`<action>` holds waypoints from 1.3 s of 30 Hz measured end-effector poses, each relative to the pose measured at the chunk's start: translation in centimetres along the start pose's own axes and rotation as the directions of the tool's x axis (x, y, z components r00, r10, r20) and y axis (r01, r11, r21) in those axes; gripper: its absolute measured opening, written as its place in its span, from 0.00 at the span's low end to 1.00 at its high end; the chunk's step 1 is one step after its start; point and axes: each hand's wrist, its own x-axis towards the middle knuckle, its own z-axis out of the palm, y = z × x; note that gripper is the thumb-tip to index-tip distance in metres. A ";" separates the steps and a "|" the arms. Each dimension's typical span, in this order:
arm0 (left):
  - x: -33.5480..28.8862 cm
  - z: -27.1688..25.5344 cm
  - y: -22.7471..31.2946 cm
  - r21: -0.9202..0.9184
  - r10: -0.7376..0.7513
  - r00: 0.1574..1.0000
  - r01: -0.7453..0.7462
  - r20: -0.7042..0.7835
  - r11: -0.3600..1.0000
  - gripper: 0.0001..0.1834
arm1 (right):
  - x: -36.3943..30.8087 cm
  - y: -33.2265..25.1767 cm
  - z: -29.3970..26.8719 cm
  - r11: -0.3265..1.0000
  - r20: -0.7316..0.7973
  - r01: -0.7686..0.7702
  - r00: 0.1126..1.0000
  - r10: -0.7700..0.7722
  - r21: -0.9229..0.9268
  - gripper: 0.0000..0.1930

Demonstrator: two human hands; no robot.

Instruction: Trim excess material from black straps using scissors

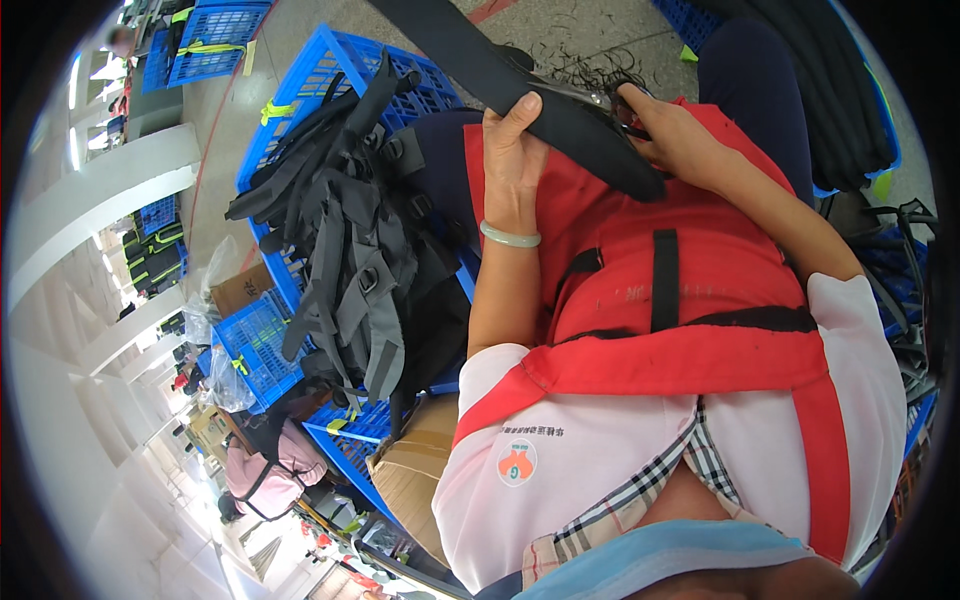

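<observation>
A long black padded strap (575,128) runs from the top edge down across my lap, its rounded end over my red apron (640,365). My left hand (515,135), with a pale bangle at the wrist, is closed on the strap, thumb on top. Just beyond the strap's right edge, my right hand (672,135) is closed round a pair of scissors (598,98). Their metal part shows beside the strap; the handles are partly hidden by the fingers. Cut black threads (600,65) lie scattered on the floor past my hands.
At my left, a blue plastic crate (290,95) carries a heap of grey and black straps with buckles (355,260). More black padded pieces (825,90) fill a crate at far right. A cardboard box (420,470) stands near my left elbow. Another person in pink (265,480) sits behind.
</observation>
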 end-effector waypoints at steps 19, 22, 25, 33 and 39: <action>-0.6 0.4 -0.3 -0.071 0.007 1.000 -0.008 -0.010 0.997 0.14 | -0.4 -1.0 -1.1 0.988 0.023 0.039 0.999 -0.043 0.148 0.24; -0.6 -0.1 -0.2 -0.043 0.010 1.000 -0.010 0.016 0.999 0.15 | -0.7 -1.6 -1.6 0.991 0.100 -0.050 0.994 0.038 0.120 0.25; -0.7 0.3 -0.6 -0.006 0.012 0.998 -0.012 0.059 1.000 0.15 | -0.5 -0.9 -0.7 0.993 0.045 0.007 0.999 -0.013 0.120 0.25; -0.7 -0.1 -1.0 0.001 -0.022 0.997 0.022 0.074 1.000 0.15 | 0.5 -0.8 -0.2 0.999 0.034 -0.007 0.999 0.006 0.048 0.21; -0.8 0.1 -0.7 -0.040 0.011 0.999 -0.010 0.031 0.999 0.16 | -0.3 -1.0 -1.7 0.994 0.041 0.016 0.999 -0.020 0.105 0.26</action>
